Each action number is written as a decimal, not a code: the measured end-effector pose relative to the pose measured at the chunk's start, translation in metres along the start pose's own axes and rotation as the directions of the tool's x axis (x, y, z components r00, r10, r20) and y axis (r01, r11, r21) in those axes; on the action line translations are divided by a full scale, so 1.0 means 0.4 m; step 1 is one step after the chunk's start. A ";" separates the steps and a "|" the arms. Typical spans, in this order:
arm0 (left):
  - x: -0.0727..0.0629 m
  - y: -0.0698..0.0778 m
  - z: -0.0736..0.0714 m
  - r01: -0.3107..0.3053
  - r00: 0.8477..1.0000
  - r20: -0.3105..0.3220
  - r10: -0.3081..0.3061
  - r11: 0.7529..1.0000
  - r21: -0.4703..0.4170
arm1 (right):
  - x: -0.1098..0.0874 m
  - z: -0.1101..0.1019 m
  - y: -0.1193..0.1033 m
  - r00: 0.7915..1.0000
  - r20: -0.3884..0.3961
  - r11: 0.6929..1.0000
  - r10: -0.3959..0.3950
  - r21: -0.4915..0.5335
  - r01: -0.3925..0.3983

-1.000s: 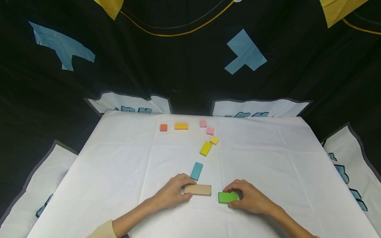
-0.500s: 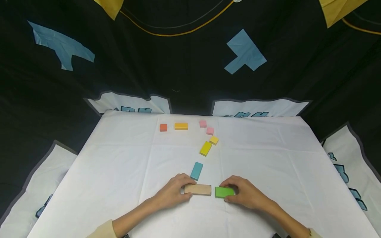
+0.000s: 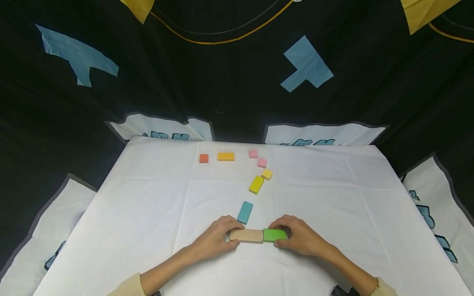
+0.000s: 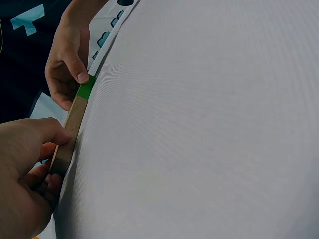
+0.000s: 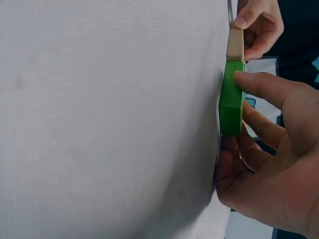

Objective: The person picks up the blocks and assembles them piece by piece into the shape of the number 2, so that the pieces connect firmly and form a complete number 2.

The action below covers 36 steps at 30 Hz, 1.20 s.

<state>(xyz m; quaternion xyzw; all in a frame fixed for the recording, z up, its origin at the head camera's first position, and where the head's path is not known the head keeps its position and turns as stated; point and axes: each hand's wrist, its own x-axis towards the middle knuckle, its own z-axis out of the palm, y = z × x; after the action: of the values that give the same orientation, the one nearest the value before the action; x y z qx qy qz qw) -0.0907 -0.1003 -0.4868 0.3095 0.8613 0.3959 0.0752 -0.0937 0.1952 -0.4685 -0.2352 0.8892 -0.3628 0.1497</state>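
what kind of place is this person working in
Possibly a makeshift filming or test booth, though I can't be sure: black cloth with blue shapes beyond a white-covered table, and small coloured blocks laid out on it.

Left block [image 3: 246, 236], right block [image 3: 275, 235] (ends touching), other blocks [image 3: 245, 212] behind, on table [image 3: 333, 197]

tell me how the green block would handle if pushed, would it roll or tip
The green block will probably slide rather than roll, since its faces look flat. Tipping seems unlikely, as it lies low on the white cloth. It is likely stiff: no bend shows where the right hand pinches it.
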 end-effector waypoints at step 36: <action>0.002 0.000 0.007 0.023 1.000 -0.008 -0.023 1.000 -0.002 | 0.018 0.045 -0.031 0.995 -0.096 0.998 0.013 -0.056 -0.019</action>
<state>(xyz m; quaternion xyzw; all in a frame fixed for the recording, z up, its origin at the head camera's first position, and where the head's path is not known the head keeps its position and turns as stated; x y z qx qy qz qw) -0.0902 -0.0982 -0.4884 0.2977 0.8648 0.3970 0.0767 -0.0881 0.1734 -0.4726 -0.2146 0.9072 -0.3468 0.1031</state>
